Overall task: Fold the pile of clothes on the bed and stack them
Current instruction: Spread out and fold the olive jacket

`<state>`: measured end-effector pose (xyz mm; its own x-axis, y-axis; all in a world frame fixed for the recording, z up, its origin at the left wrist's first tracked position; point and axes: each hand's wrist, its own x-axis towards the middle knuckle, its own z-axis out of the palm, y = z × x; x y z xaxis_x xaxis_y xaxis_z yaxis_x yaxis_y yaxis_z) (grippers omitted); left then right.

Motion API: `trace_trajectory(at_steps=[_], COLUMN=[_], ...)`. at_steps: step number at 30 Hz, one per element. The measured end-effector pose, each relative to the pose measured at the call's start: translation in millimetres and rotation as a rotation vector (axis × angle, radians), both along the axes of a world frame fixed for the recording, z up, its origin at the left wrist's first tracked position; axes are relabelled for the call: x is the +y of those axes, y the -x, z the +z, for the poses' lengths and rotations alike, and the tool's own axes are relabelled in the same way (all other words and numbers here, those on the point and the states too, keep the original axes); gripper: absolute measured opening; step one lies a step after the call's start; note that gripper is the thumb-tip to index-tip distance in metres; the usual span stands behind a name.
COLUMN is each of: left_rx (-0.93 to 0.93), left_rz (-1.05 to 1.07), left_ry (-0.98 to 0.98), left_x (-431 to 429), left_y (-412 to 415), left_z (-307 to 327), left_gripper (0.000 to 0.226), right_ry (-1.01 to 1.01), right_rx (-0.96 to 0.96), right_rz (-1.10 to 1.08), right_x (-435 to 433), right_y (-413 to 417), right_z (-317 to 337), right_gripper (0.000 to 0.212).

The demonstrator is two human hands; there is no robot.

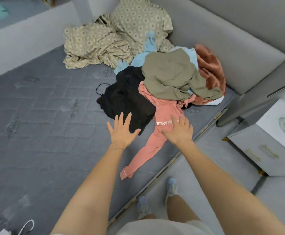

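Arms (90, 184) outstretched, hands (123, 131) (179, 131) splayed palm-down over clothes (168, 73)

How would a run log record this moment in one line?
stage: nothing folded yet | left hand: open, over black garment | right hand: open, over pink garment | pile: heaped on mattress

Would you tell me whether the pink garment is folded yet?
Not folded: the pink garment sprawls loose, one end trailing out, the other buried under the pile.

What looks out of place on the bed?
Nothing damaged. The pink top has a sleeve trailing out of the pile toward the mattress edge, and a thin black loop pokes out left of the black garment.
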<state>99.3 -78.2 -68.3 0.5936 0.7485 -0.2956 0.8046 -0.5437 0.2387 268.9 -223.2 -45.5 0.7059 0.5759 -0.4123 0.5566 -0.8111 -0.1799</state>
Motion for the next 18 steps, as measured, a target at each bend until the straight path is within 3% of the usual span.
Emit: trace_trajectory(at_steps=[7,18], left_rx=[-0.054,-0.053], left_rz=[-0.021,0.137], left_ry=[-0.007,0.062], left_x=[28,66], left_y=[-122,-324], left_z=[-12,-27], left_gripper=[0.08,0.081], right_ry=[-0.067,-0.058], right_rx=[-0.046,-0.013], right_rz=[-0.018,0.194], right_x=[30,115], right_y=[-126,-331], right_z=[-11,-17], right_gripper=[0.09,0.088])
